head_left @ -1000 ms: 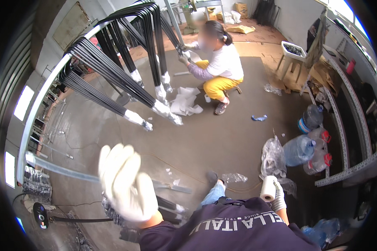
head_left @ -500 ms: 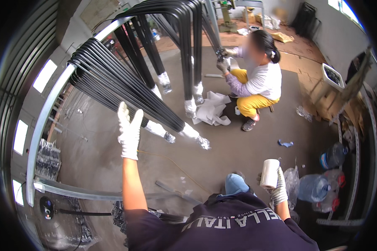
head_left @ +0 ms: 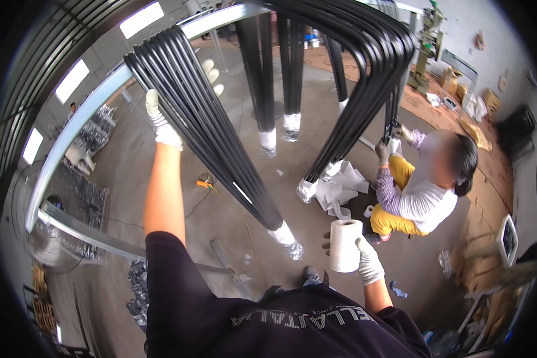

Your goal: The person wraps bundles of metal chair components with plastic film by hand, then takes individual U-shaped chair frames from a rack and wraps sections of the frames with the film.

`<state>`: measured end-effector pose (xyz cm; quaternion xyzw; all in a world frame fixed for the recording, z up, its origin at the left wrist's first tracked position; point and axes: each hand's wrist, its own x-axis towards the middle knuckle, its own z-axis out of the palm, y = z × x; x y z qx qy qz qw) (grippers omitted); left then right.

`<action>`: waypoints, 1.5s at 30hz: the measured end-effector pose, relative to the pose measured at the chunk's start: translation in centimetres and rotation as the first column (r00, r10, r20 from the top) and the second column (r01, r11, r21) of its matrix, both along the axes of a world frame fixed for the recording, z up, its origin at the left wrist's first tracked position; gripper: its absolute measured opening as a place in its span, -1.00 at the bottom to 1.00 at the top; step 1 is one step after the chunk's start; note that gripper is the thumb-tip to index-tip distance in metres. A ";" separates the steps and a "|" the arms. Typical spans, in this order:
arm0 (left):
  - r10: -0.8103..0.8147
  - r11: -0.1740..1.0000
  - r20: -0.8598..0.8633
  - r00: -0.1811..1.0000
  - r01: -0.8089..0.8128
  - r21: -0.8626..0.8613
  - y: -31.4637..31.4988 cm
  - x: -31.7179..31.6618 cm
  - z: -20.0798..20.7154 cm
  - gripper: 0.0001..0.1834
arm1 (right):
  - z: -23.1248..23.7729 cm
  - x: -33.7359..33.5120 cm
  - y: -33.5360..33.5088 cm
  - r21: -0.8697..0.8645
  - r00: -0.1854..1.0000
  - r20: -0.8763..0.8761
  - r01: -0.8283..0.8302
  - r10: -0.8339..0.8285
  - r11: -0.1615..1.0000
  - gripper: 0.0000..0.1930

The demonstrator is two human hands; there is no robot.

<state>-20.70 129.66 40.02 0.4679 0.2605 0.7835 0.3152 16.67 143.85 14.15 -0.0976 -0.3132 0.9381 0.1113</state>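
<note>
Left hand (head_left: 166, 132) curved behind black tube bundle (head_left: 212, 137); whether gripping, cannot tell. Bundle draped over metal rail (head_left: 101, 92): uneven pull could splay tubes. Right hand (head_left: 372, 262) grips white wrap roll (head_left: 345, 247), upright, right of bundle's foot; slackened one-handed hold might drop it.

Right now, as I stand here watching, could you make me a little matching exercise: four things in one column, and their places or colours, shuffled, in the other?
Things:
1. Left hand
2. White roll
3. Crouching co-worker's trousers
4. White sheets

Places or colours:
A. Held in the right hand
B. Crumpled on the floor
C. Partly behind the nearest black tubes
D. Yellow

Right pairs: 1-C, 2-A, 3-D, 4-B
</note>
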 end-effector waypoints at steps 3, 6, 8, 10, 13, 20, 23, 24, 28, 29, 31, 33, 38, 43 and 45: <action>-0.002 0.992 -0.022 1.000 0.005 0.124 0.8 -1.9 -0.4 -0.02 | -0.1 -4.5 1.8 0.120 0.998 -0.006 -0.068 0.069 0.990 -0.06; 0.034 0.995 -0.079 0.996 -0.026 0.094 1.0 -2.1 0.7 -0.12 | 2.1 -9.3 1.3 0.240 0.983 -0.118 -0.108 0.140 0.965 -0.02; 0.070 0.995 -0.049 0.996 -0.066 0.070 -0.3 -1.5 2.0 -0.14 | 4.9 -11.8 0.0 0.213 0.953 -0.148 -0.232 0.266 0.949 0.01; 0.051 0.998 -0.059 0.997 -0.049 0.039 -2.0 -2.9 2.0 -0.19 | 7.6 -13.9 -2.5 0.185 0.921 -0.176 -0.315 0.347 0.931 0.01; 0.000 0.991 -0.098 0.995 0.013 0.134 -4.2 -1.8 3.7 -0.26 | 6.1 -15.4 -3.4 0.177 0.931 -0.144 -0.310 0.337 0.934 -0.01; -0.313 0.945 -0.009 0.950 0.313 0.098 -10.9 -3.7 4.7 -0.27 | 12.4 -21.0 -9.5 0.294 0.928 -0.276 -0.167 0.251 0.941 0.04; -0.321 0.932 -0.075 0.944 0.329 0.151 -13.4 -5.0 5.2 -0.20 | 13.1 -22.1 -12.3 0.151 0.985 -0.171 0.008 0.018 0.989 0.09; -0.350 0.918 -0.099 0.932 0.362 0.160 -14.3 -5.3 5.6 -0.19 | 13.6 -22.7 -13.1 0.167 0.985 -0.170 0.009 0.020 0.986 0.06; -0.636 0.729 0.031 0.771 0.588 0.352 -18.0 -3.8 7.8 -0.18 | 15.2 -24.2 -17.6 0.384 0.946 -0.291 -0.019 0.141 0.923 -0.04; -0.682 0.695 0.181 0.708 0.551 0.462 -21.0 -2.2 9.3 -0.20 | 15.6 -24.4 -20.4 0.413 0.915 -0.330 -0.083 0.233 0.907 -0.07; -0.757 0.614 0.277 0.592 0.499 0.611 -24.6 -1.1 10.3 -0.21 | 16.2 -24.9 -24.1 0.523 0.853 -0.395 -0.098 0.342 0.846 -0.12; -0.655 0.697 0.210 0.726 0.473 0.540 -27.2 -3.2 8.6 -0.20 | 16.5 -25.8 -25.9 0.665 0.796 -0.453 0.003 0.400 0.747 -0.17; 0.192 0.961 -0.019 0.981 -0.184 0.208 -37.0 -4.1 7.3 -0.18 | 19.3 -27.1 -32.1 0.719 0.730 -0.471 -0.007 0.495 0.695 -0.26; 0.607 0.794 -0.165 0.777 -0.603 0.080 -45.1 -2.4 7.7 -0.15 | 23.3 -27.9 -37.2 0.506 0.633 -0.420 -0.432 0.651 0.747 -0.17; 0.587 0.808 -0.188 0.787 -0.585 0.073 -46.5 0.0 8.6 -0.14 | 25.3 -29.3 -39.1 0.467 0.494 -0.487 -0.550 0.720 0.693 -0.16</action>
